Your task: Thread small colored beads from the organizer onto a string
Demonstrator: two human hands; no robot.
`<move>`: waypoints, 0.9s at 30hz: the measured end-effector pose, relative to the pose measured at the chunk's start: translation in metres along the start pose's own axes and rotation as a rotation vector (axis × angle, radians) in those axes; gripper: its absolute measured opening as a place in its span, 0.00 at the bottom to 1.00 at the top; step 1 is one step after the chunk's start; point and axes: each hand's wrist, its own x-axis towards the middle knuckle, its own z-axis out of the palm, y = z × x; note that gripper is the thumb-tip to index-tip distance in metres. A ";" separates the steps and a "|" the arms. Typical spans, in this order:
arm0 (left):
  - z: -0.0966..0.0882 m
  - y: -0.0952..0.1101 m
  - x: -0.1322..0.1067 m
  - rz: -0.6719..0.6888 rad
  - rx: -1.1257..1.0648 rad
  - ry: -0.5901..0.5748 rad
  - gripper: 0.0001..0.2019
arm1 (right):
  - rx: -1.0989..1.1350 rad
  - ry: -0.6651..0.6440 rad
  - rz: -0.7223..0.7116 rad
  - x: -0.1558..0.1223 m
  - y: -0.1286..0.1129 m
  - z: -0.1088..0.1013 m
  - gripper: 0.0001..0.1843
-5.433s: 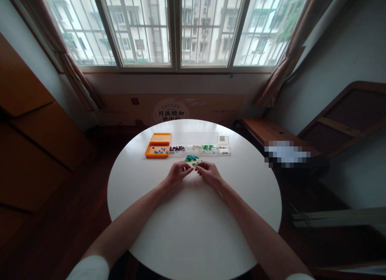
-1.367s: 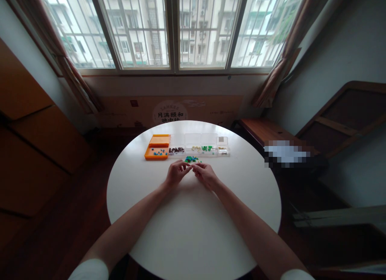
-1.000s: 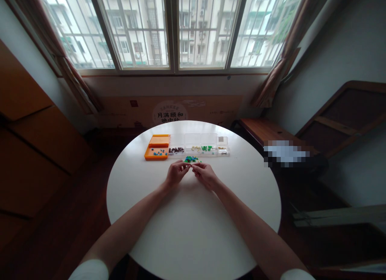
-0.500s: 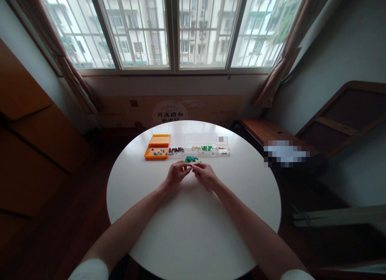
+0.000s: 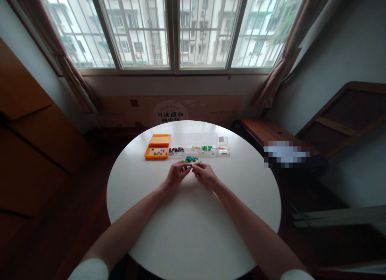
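My left hand [image 5: 177, 172] and my right hand [image 5: 205, 173] meet fingertip to fingertip over the white round table [image 5: 193, 231]. Both are closed in a pinch, and whatever lies between the fingers is too small to name. Just beyond the fingertips is a pile of small blue, green and yellow pieces [image 5: 191, 159]. Behind it stands an open orange box [image 5: 156, 158] with small blue pieces inside. To its right sit open clear boxes [image 5: 199, 153] with dark brown, pale yellow and green pieces in separate compartments. A smaller clear box [image 5: 223, 152] at the right end holds tiny yellowish pieces.
A barred window [image 5: 175, 70] and a cardboard panel with printed characters [image 5: 126, 111] are beyond the table. On the right stands a low wooden bench [image 5: 268, 129] with a blurred-out pale patch. Orange-brown cabinets [image 5: 33, 151] rise on the left.
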 end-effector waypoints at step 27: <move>0.000 -0.001 0.001 -0.007 -0.030 -0.004 0.10 | -0.004 -0.009 0.006 -0.003 -0.004 0.002 0.16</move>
